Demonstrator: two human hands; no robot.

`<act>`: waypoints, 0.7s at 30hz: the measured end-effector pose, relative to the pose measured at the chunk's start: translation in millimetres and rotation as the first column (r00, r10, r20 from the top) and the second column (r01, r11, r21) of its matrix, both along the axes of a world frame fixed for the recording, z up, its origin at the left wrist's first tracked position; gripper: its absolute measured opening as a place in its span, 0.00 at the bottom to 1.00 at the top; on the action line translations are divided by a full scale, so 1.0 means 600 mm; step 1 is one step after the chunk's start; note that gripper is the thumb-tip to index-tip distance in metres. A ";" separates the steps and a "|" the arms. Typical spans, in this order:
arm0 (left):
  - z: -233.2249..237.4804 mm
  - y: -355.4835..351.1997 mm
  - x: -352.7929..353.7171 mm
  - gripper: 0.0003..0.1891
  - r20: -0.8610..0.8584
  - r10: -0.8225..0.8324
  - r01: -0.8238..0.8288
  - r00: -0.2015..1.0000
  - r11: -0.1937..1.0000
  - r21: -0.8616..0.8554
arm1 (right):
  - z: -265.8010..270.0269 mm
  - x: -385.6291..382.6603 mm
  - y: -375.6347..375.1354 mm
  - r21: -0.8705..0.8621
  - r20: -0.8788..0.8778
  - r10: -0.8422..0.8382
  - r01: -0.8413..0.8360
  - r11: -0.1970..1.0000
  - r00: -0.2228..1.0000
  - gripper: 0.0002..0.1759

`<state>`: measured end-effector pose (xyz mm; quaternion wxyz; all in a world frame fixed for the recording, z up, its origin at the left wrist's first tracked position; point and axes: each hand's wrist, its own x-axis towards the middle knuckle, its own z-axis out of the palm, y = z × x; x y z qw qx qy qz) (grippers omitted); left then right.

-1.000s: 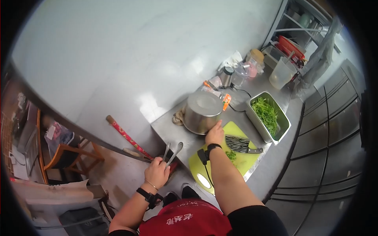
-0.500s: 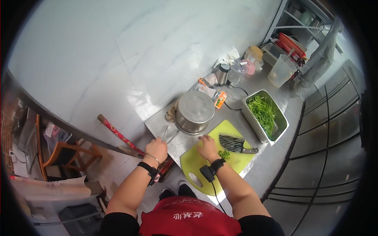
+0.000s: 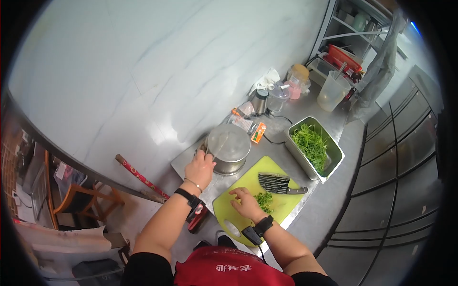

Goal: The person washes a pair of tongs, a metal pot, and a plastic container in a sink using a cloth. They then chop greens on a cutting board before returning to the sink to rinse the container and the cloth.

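Observation:
My left hand (image 3: 199, 170) is closed beside the lidded metal pot (image 3: 233, 164). A thin, pale, stick-like thing (image 3: 221, 143) reaches from its fingers across the pot lid; its kind is too small to make out. My right hand (image 3: 247, 204) hovers at the yellow-green cutting board (image 3: 260, 168), fingers apart and curved, holding nothing visible. Right beside it lies a small heap of chopped greens (image 3: 264, 202). Farther right on the board rests a cleaver (image 3: 275, 183) with a dark striped blade, its handle pointing right.
A steel pan (image 3: 338, 167) holding leafy greens (image 3: 310, 148) stands right of the board. Behind the pot are an orange-labelled packet (image 3: 258, 132), a steel cup (image 3: 260, 101) and a plastic jug (image 3: 332, 90). A wall runs along the back; a red-patterned pole (image 3: 140, 177) leans at left.
My left hand has moved right and up to the pot, carrying the thin thing over the lid. My right hand has drawn back toward me beside the chopped greens. The view has shifted slightly.

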<state>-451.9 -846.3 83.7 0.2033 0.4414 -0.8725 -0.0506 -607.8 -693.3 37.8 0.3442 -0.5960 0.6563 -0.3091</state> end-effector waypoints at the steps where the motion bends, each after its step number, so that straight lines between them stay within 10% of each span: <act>1: -0.006 -0.009 -0.016 0.12 0.055 0.007 -0.007 0.998 1.000 -0.002 | 0.002 -0.001 0.000 0.008 0.017 0.002 -0.003 1.000 1.000 0.18; 14: -0.013 -0.019 -0.043 0.22 0.162 -0.044 0.021 0.986 0.990 0.140 | -0.006 -0.026 0.029 0.032 0.074 0.015 -0.017 0.999 0.997 0.17; 21: 0.012 0.045 0.017 0.25 -0.066 0.019 -0.019 0.998 1.000 0.005 | 0.004 -0.004 0.013 0.026 0.080 0.109 -0.111 0.993 0.991 0.17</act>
